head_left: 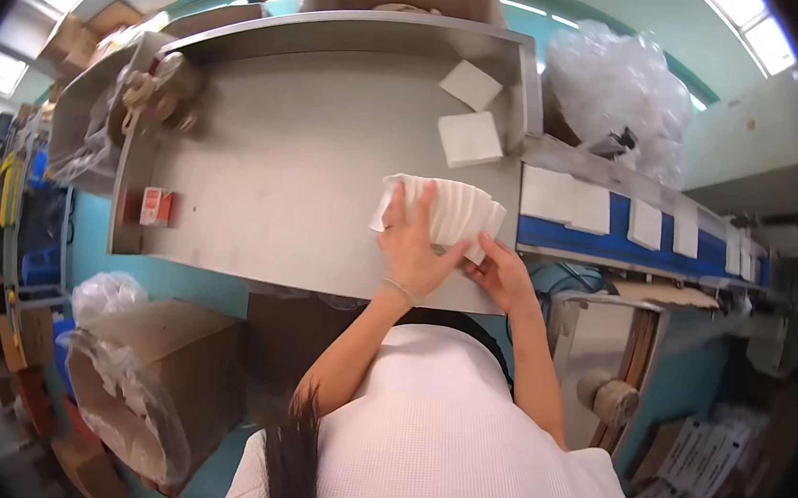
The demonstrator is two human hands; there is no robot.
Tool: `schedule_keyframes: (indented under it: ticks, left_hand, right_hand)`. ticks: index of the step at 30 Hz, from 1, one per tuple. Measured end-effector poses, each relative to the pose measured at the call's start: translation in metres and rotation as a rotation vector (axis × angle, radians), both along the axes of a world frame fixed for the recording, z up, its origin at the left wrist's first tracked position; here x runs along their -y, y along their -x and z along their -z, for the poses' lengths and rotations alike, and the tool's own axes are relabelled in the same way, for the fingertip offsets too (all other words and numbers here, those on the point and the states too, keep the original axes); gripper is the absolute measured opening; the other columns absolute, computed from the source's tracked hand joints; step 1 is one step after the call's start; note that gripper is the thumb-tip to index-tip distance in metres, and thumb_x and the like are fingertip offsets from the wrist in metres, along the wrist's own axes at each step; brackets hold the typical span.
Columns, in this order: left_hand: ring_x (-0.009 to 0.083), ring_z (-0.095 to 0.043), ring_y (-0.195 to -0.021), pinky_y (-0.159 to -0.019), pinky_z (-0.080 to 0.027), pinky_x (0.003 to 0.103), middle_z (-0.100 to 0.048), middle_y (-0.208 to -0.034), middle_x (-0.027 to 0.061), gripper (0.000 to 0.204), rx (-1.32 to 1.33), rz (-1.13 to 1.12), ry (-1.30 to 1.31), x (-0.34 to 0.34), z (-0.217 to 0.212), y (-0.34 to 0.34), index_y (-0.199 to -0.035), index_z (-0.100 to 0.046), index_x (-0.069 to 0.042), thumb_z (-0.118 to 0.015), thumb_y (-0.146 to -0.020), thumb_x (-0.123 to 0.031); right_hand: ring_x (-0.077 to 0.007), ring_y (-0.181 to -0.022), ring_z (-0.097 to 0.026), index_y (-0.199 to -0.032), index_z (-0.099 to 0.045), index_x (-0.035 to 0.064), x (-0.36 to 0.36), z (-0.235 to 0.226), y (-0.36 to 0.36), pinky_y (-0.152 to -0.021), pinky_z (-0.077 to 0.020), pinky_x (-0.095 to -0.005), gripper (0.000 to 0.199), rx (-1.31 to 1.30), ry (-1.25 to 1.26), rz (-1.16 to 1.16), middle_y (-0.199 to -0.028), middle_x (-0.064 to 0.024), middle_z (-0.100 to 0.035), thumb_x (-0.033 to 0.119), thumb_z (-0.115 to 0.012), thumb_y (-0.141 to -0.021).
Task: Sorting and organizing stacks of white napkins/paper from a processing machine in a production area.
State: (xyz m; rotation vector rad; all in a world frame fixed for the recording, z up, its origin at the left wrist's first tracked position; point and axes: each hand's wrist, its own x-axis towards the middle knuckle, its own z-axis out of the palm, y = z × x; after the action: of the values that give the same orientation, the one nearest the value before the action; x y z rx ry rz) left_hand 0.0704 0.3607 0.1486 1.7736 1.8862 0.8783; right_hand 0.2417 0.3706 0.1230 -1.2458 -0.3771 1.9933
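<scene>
A fanned stack of white folded napkins [460,213] lies near the right front of a steel table [272,170]. My left hand [412,246] rests flat on top of the stack, fingers spread. My right hand [504,275] touches the stack's right front corner from the side. Two single white napkins [468,139] [471,84] lie farther back on the table, apart from my hands.
A blue conveyor belt [611,241] at the right carries several white napkins [572,202]. A clear plastic bag [617,83] bulges behind it. A small red-and-white box [153,206] sits at the table's left edge. A bag-lined cardboard box [152,369] stands lower left.
</scene>
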Motion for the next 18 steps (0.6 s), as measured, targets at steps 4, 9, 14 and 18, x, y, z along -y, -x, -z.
schedule_keyframes:
  ticks: [4, 9, 14, 18]
  left_hand:
    - [0.0469, -0.031, -0.132, -0.097, -0.034, 0.059, -0.023, -0.149, 0.0294, 0.099, 0.011, 0.038, 0.009, 0.005, -0.003, -0.007, -0.148, -0.032, -0.018, -0.083, -0.065, -0.039]
    - [0.0427, -0.039, -0.126, -0.098, -0.038, 0.053, -0.029, -0.146, 0.0263, 0.099, 0.022, 0.067, -0.068, 0.007, 0.0, -0.009, -0.148, -0.03, -0.013, -0.083, -0.068, -0.038]
    - [0.0384, -0.042, -0.126, -0.103, -0.039, 0.045, -0.038, -0.141, 0.0246, 0.105, 0.468, -0.226, 0.085, -0.005, -0.008, 0.023, -0.148, -0.023, -0.002, -0.084, -0.071, -0.039]
    - [0.047, -0.04, -0.125, -0.098, -0.041, 0.051, -0.029, -0.147, 0.0253, 0.102, -0.071, -0.031, -0.065, -0.003, -0.005, 0.019, -0.148, -0.03, -0.012, -0.082, -0.068, -0.047]
  right_hand:
    - [-0.0128, -0.078, -0.058, -0.111, -0.061, 0.0023, 0.008, 0.007, -0.009, -0.07, -0.0468, -0.0252, 0.026, -0.033, -0.074, 0.024, -0.093, -0.0036, -0.063, 0.022, -0.064, -0.093]
    - [-0.0133, -0.071, -0.06, -0.108, -0.063, -0.0011, 0.007, 0.01, -0.026, -0.063, -0.0488, -0.0241, 0.024, 0.181, -0.053, 0.122, -0.093, -0.0067, -0.064, 0.012, -0.061, -0.088]
    - [-0.0133, -0.075, -0.062, -0.111, -0.064, -0.0014, 0.002, 0.002, -0.018, -0.063, -0.0491, -0.0224, 0.027, 0.296, -0.106, 0.037, -0.092, -0.007, -0.066, 0.013, -0.062, -0.088]
    - [-0.0116, -0.079, -0.062, -0.112, -0.064, -0.0007, 0.002, 0.013, -0.001, -0.067, -0.0514, -0.0233, 0.028, 0.383, -0.185, -0.113, -0.093, -0.0055, -0.066, 0.015, -0.062, -0.089]
